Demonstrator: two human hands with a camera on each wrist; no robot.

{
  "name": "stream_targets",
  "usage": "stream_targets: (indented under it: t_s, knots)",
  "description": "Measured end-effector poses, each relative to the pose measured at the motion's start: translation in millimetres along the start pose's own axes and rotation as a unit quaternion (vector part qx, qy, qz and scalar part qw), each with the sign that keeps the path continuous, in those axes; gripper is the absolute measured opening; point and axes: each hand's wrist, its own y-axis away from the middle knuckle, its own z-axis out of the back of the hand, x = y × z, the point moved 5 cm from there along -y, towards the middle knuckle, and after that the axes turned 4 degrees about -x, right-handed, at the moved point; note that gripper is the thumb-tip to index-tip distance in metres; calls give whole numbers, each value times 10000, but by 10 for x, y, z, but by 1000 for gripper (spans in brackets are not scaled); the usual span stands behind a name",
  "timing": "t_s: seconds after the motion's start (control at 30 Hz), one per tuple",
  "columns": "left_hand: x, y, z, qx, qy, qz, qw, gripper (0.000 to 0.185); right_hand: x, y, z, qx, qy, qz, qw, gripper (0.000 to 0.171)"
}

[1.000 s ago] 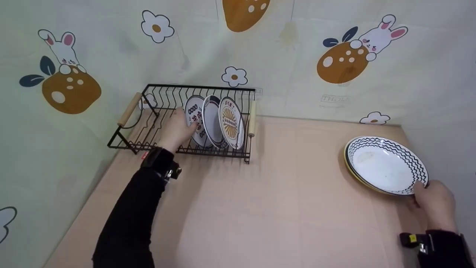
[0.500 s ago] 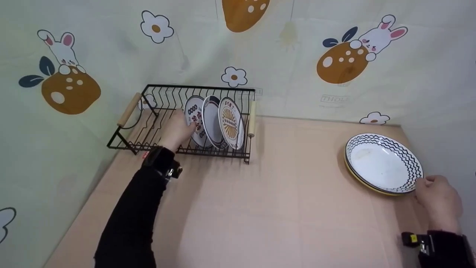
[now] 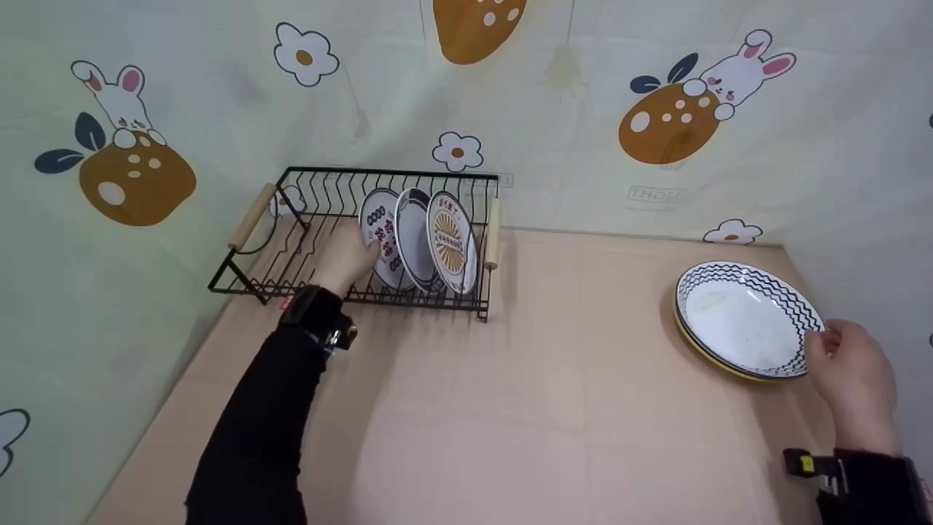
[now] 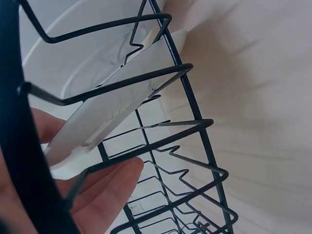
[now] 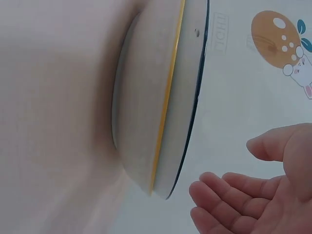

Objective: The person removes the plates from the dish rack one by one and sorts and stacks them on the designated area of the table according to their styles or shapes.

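Observation:
My left hand (image 3: 344, 257) is at the dish rack and pinches the leftmost plate (image 3: 386, 237), a white one with small red and dark prints. In the left wrist view, this plate's white underside (image 4: 114, 100) lies between the thumb and fingers, behind the rack's wires. On the right, a white bowl with a black zigzag band (image 3: 747, 321) is stacked in a yellow-rimmed bowl (image 5: 139, 107). My right hand (image 3: 854, 379) is beside the stack's right rim. The right wrist view shows its thumb and fingers apart, holding nothing, with a gap to the bowls.
The black wire dish rack (image 3: 393, 173) with wooden handles stands at the back left. Two more plates stand upright in it: a dark-rimmed plate (image 3: 415, 244) and a sunburst plate (image 3: 450, 240). A patterned cloth (image 3: 554, 131) hangs behind the pinkish table (image 3: 554, 408).
My right hand has let go of the bowl stack's rim and lifted slightly away. The stack has shifted a little left and settled. My left hand remains on the plate, almost unmoved.

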Motion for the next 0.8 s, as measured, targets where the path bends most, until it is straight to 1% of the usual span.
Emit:
stream_targets:
  t_s: [0.17,0.37,0.47,0.67,0.8]
  knots:
    - [-12,-4,1,-72,-59,34,10000,37,86,-12,-14,-112,-122,254,9995,56]
    - [-1,-9,-16,-19,43,145,9999,36,157,-14,-30,-251,-256,530,9980,55]
    - [15,-13,-32,18,95,174,9998,37,184,-7,-46,-303,-334,582,9973,55]
    - [17,-20,-51,0,263,94,9996,35,219,-9,-92,-185,-387,545,9976,61]
    - [14,-26,-57,-54,363,124,9993,32,268,15,-131,-220,-397,755,9961,60]
